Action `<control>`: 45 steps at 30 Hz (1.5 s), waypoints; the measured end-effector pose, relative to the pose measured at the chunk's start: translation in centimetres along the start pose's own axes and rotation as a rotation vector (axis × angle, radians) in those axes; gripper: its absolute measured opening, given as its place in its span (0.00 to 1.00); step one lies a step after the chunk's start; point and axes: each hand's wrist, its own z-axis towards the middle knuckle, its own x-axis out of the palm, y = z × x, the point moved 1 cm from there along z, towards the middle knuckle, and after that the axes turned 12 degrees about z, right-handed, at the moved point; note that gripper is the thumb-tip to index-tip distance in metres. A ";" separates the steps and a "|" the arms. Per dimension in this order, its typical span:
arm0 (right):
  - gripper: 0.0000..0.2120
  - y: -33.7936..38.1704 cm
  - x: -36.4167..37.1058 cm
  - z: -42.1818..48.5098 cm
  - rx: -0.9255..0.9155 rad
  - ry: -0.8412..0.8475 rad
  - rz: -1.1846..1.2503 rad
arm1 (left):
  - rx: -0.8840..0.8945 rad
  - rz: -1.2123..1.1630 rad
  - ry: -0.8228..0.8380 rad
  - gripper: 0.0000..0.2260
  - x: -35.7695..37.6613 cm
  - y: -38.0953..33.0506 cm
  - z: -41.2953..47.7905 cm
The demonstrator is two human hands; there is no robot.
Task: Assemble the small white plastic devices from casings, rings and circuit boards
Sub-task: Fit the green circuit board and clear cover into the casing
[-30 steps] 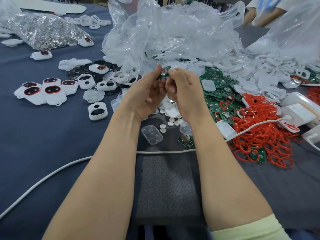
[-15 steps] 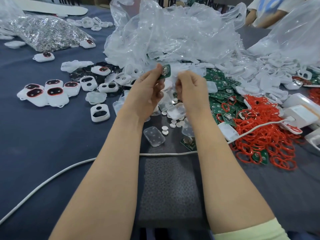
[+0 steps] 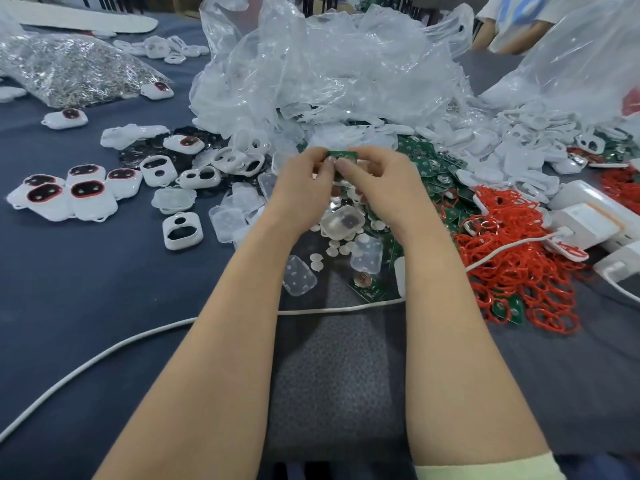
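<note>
**Pinching one circuit board up over the parts pile**

We've got a single green circuit board (image 3: 343, 155) held up at 12 o'clock from our hands, clear of the table (image 3: 86, 289). The left hand (image 3: 303, 183) has thumb and fingertips curled onto the board's left end. The right hand (image 3: 384, 181) does the same on the right end. So both are closed in a pinch on that one board, and neither carries anything else as far as we can see.

The board's long axis runs 9 to 3, straight across between the two hands. Neither hand is nearer; it's a shared grip.

What the next bit turns on, we reckon, is the translucent casing (image 3: 342, 221) with the dark centre. It lies on the table at 6 o'clock from the board, right between our forearms, an easy drop for either hand. The open white casings (image 3: 182, 232) lie out at 9 o'clock, nearer the left hand. The red rings (image 3: 512, 268) are heaped at 4 o'clock, nearer the right.

Can't tell if anything's already fitted to the board, since our fingers cover most of it.
</note>
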 end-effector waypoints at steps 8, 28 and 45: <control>0.05 -0.1 -1.2 -0.1 0.206 -0.136 0.250 | -0.159 0.462 -0.014 0.17 -1.4 0.4 -0.3; 0.08 -0.2 -2.6 0.0 0.235 -0.166 -0.118 | -0.141 0.762 0.284 0.16 -0.1 -0.8 -1.5; 0.05 0.7 -1.6 -0.2 0.188 -0.179 0.446 | -0.319 -0.423 0.066 0.08 -0.8 -0.1 -0.3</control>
